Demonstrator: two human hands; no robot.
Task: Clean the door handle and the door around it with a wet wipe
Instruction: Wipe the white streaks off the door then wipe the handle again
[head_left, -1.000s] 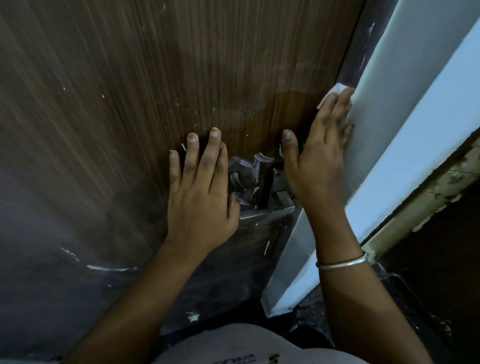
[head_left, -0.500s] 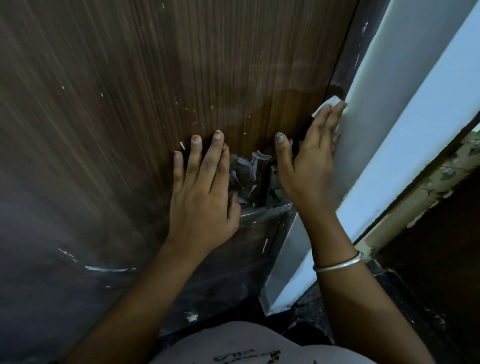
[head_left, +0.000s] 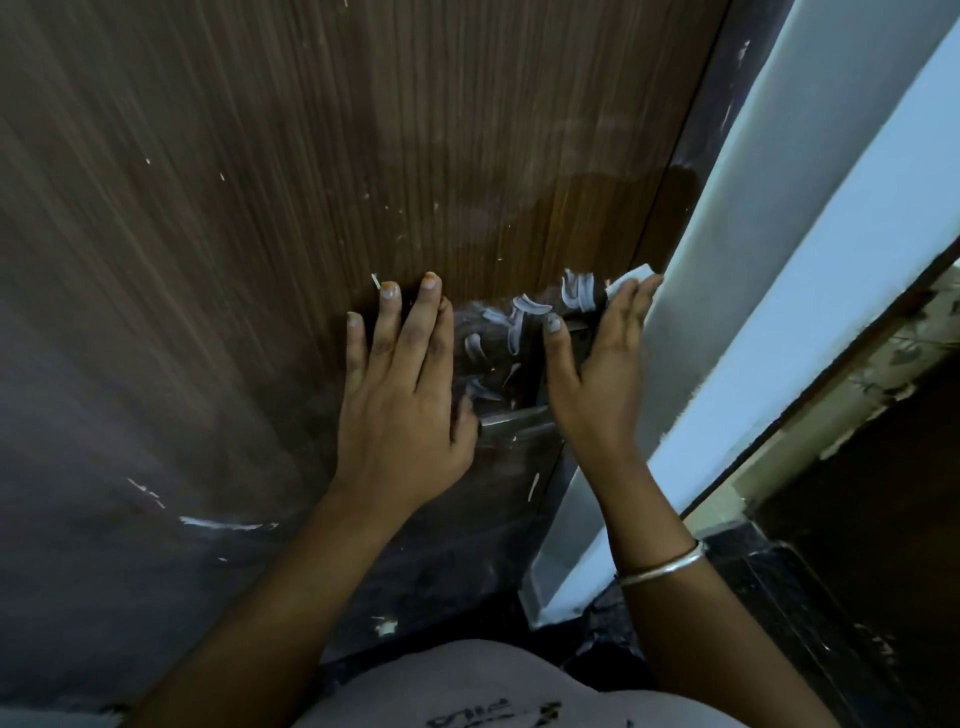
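Note:
A dark brown wood-grain door (head_left: 260, 234) fills the view, with a wet darker patch above the lock. The metal door handle (head_left: 514, 418) sticks out between my hands, under white paint smears on the lock plate (head_left: 511, 332). My left hand (head_left: 400, 400) lies flat on the door just left of the handle, fingers spread. My right hand (head_left: 597, 374) presses a white wet wipe (head_left: 631, 275) against the door's edge beside the lock plate; only a corner of the wipe shows past my fingertips.
A pale blue-white door frame (head_left: 779, 312) runs diagonally right of the door. Beyond it are a chipped wall edge (head_left: 883, 374) and dark floor (head_left: 779, 597). White paint flecks dot the door's lower part (head_left: 223, 524). A silver bangle (head_left: 662, 564) circles my right wrist.
My right hand has slid down the door's edge with the wipe, from above the lock to beside the lock plate. My left hand has stayed flat on the door.

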